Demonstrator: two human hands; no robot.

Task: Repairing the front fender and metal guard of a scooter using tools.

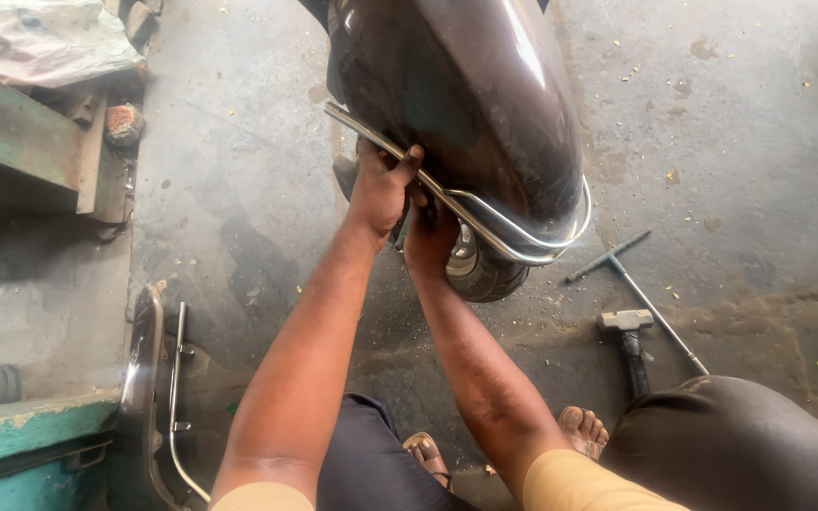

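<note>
Hands at centre frame, both up against a dark glossy scooter fender (pixel 485 104) filling twelve o'clock. Left hand (pixel 381 189) clenched around the chrome guard rail (pixel 523 248), thumb hooked over the bar where it crosses the fender's lower edge. Right hand (pixel 431 237) just at four o'clock of the left, tucked under the same rail beside the wheel (pixel 480 270); fingers hidden behind the bar, grip impossible to tell. Rail curving on toward three o'clock, wrapping the fender's tip. Hammer (pixel 629 341) lying on the concrete floor (pixel 740 123) at four o'clock, a T-handle wrench (pixel 631 284) touching it, well apart from both hands. Second chrome rail with a dark panel (pixel 149 378) at eight o'clock, near a green bench edge (pixel 21 426). Sandalled toes (pixel 584 431) at six o'clock.
</note>
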